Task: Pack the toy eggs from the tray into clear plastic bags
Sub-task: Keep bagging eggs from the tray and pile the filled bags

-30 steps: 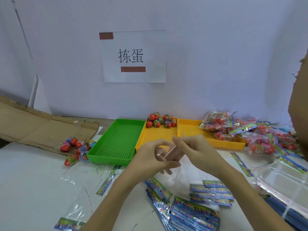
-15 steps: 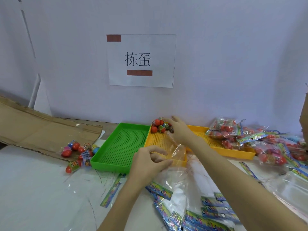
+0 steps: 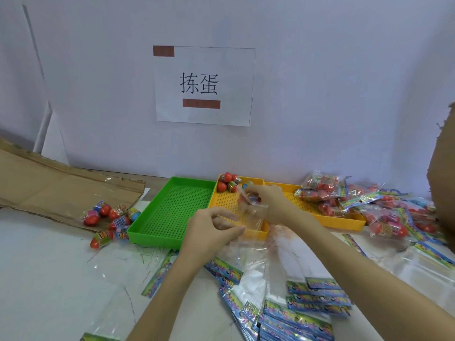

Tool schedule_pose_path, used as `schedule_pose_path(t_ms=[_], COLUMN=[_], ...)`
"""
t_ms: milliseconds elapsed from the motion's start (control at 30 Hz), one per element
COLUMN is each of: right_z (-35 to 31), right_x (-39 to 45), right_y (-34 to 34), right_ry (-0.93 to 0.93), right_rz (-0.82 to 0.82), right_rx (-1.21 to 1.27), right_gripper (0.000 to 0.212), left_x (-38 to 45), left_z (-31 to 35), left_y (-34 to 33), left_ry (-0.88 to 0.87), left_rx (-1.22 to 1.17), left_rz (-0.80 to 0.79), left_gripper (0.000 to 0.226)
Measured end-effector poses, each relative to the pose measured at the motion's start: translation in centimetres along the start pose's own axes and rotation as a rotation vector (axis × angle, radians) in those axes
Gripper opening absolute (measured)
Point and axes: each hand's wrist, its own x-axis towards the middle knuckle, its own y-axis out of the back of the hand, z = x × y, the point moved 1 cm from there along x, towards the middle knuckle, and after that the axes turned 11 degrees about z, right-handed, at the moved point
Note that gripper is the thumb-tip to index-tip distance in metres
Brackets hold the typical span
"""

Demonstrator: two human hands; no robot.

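Note:
A few red and multicoloured toy eggs [image 3: 227, 183] lie in the far left corner of a yellow tray [image 3: 221, 201]. Over that tray hangs a clear plastic bag [image 3: 256, 217]. My left hand [image 3: 209, 230] pinches the bag's near edge. My right hand [image 3: 270, 200] is at the bag's mouth, fingers curled round toy eggs; a blue and a red one show between its fingers and through the plastic.
A green tray [image 3: 172, 210] sits left of the yellow one, a second yellow tray [image 3: 295, 200] to the right. Filled bags [image 3: 322, 190] are heaped at the right. Loose eggs [image 3: 108, 215] lie by flat cardboard [image 3: 49, 185]. Empty printed bags [image 3: 307, 313] cover the near table.
My right hand reached to the egg pile, took eggs and came back to the bag's mouth. My left hand kept hold of the bag, now over the yellow tray.

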Motion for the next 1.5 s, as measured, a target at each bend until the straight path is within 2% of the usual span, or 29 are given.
schedule_pose_path(t_ms=[100,200,333,433,667,900,1067,1200,1500], right_z=[-0.5,-0.8,-0.3,-0.3,-1.8,-3.4,-3.4,-3.8,-3.8], right_x=[-2.6,-4.8,-7.5,-9.3,-10.6,-11.1,-11.3,-11.5,-11.4], right_y=[1.6,3.3,4.0,3.7,5.2,5.1,5.3,5.4,5.5], right_ry=[-0.074,-0.254,-0.426,-0.474,-0.159,0.054,0.060,0.045,-0.037], right_rz=[0.181,0.303,0.432,0.499,0.529,0.486,0.447,0.412,0.459], right_rx=[0.313,0.554,0.920,1.117,0.918,0.620,0.523,0.585,0.561], right_gripper=[0.029,0.035,0.026,0.017,0.039,0.033,0.036,0.029,0.018], left_x=[-0.1,-0.5,-0.8,-1.0,-1.2,-1.8,-1.7,-1.7,-1.9], left_z=[0.4,1.0,1.6,1.7,2.0,2.2,2.2,2.3,2.5], left_y=[0.2,0.1,-0.1,-0.3,-0.5,-1.2,-1.1,-1.0,-1.3], left_ry=[0.000,0.002,-0.001,0.026,-0.028,-0.143,-0.133,-0.134,-0.170], left_rx=[0.004,-0.013,-0.003,-0.022,0.009,0.014,0.006,-0.016,-0.027], left_rz=[-0.034,-0.066,-0.095,-0.127,-0.168,-0.240,-0.210,-0.195,-0.193], left_gripper=[0.024,0.019,0.013,0.013,0.019,0.028,0.023,0.018,0.025])
